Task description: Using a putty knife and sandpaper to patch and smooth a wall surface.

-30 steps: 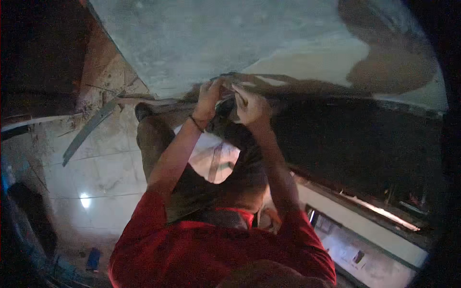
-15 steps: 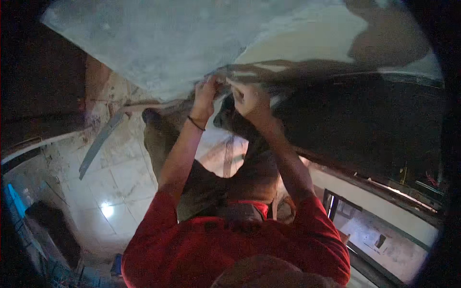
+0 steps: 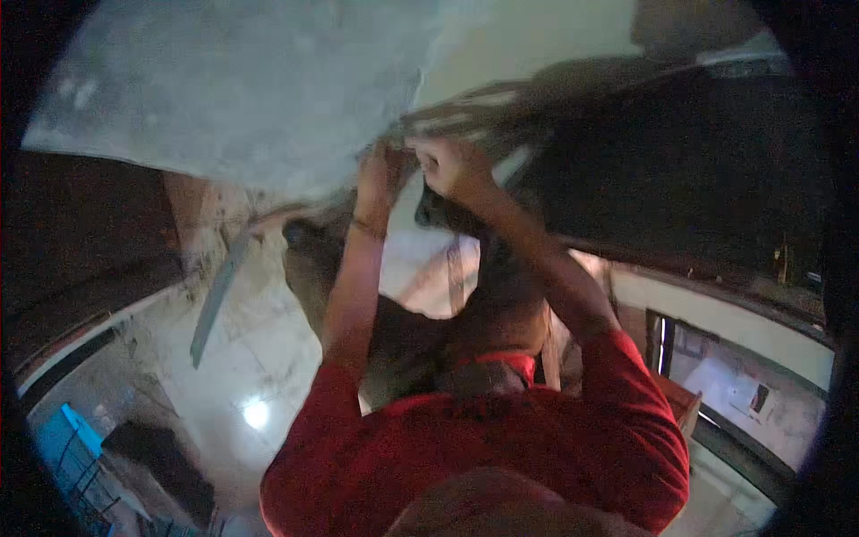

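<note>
A broad grey-white panel (image 3: 224, 80), partly cream on the right and crossed by dark shadows, fills the top. At its lower edge my left hand (image 3: 378, 174) has its fingers bent upward, closed on something I cannot make out. Close to its right, my right hand (image 3: 452, 170) is closed with fingertips toward the same edge, and what it grips is hidden and blurred. A long grey strip (image 3: 221, 291) slants down over the tiles left of my legs, its upper end running toward the panel's edge.
My bent legs (image 3: 309, 273) are below the panel on a pale tiled floor (image 3: 215, 376). A dark surface (image 3: 680, 188) lies at the right, above a pale ledge (image 3: 734, 313). Dark items and a blue object (image 3: 80, 430) are at the lower left.
The view has turned, so the panel's edge slants up to the right and the floor has shifted rightward in the picture. Both hands stay at the edge, a little higher in the picture.
</note>
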{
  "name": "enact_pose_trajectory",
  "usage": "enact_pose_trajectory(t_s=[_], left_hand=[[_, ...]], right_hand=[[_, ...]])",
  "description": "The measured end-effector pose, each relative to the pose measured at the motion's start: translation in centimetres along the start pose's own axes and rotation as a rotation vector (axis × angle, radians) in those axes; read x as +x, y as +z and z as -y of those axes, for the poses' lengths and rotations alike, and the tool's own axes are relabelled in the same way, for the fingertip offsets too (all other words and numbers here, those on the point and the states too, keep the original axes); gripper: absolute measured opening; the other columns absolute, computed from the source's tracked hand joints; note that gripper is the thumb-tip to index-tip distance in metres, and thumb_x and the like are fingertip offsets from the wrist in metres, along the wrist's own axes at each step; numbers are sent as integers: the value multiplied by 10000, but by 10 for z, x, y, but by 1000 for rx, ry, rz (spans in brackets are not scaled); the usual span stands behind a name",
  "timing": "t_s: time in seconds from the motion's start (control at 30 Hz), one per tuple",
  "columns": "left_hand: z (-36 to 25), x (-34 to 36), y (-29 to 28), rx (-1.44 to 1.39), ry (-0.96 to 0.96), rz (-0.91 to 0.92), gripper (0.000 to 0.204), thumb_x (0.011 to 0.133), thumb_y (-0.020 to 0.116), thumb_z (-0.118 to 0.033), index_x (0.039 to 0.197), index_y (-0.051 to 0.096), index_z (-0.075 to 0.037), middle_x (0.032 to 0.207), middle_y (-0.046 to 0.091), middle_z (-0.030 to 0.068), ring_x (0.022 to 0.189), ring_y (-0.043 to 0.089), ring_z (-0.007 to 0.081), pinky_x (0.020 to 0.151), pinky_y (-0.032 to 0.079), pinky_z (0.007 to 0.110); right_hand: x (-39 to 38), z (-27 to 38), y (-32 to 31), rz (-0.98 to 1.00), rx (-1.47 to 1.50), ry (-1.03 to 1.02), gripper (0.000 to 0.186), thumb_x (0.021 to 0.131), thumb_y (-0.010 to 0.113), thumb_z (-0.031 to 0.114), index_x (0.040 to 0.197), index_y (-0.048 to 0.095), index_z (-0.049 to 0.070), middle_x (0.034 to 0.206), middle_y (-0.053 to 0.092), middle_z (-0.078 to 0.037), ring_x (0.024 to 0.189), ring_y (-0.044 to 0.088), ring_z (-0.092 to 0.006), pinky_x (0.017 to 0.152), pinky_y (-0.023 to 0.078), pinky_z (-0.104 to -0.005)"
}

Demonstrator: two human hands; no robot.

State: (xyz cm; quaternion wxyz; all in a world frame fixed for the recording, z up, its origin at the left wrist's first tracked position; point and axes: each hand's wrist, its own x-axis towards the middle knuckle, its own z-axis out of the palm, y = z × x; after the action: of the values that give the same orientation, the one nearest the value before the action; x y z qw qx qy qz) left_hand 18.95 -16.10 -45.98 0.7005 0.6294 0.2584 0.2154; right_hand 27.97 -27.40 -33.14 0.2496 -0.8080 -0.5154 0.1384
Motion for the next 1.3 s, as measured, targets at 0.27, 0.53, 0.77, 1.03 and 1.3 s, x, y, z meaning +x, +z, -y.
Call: enact_pose_trajectory(t_s=[0.27,0.53,0.77,1.03,1.3], left_hand=[[-3,-10,-6,-235,-160,58,326,838,568,-130,1140,524,-15,1133,611,109,1039,564,249,891,431,399],[14,-36,7,-716,-385,-172,338,945,448,-375,1067,552,-77,931,631,77,818,617,233,696,501,355],[16,-79,16,-447,-513,-50,332,927,467,-374,1099,577,-112,1041,596,41,947,590,187,818,437,339],[23,-152,16,-297,-423,-86,466,888,486,-534,1127,580,-145,1018,639,-7,965,586,148,795,410,309],[30,-161,9,-462,-475,-154,594,950,349,-498,1383,346,-90,1343,462,92,1109,519,204,912,413,379]], right_hand=[[8,-11,19,-16,-73,-35,336,824,556,183,1150,622,137,846,621,-194,747,601,-363,651,475,-430],[-41,-25,62,-64,97,46,353,795,609,207,1128,625,90,885,640,-198,802,619,-364,695,482,-441],[-104,-27,94,-137,294,234,324,859,567,228,1149,608,89,896,616,-232,834,602,-398,683,476,-445],[-147,-33,110,-151,309,59,317,888,536,220,1191,590,148,951,633,-203,859,597,-399,722,480,-455],[-140,-48,137,-219,531,-49,332,888,577,254,1191,589,119,841,638,-136,741,620,-267,635,479,-371]])
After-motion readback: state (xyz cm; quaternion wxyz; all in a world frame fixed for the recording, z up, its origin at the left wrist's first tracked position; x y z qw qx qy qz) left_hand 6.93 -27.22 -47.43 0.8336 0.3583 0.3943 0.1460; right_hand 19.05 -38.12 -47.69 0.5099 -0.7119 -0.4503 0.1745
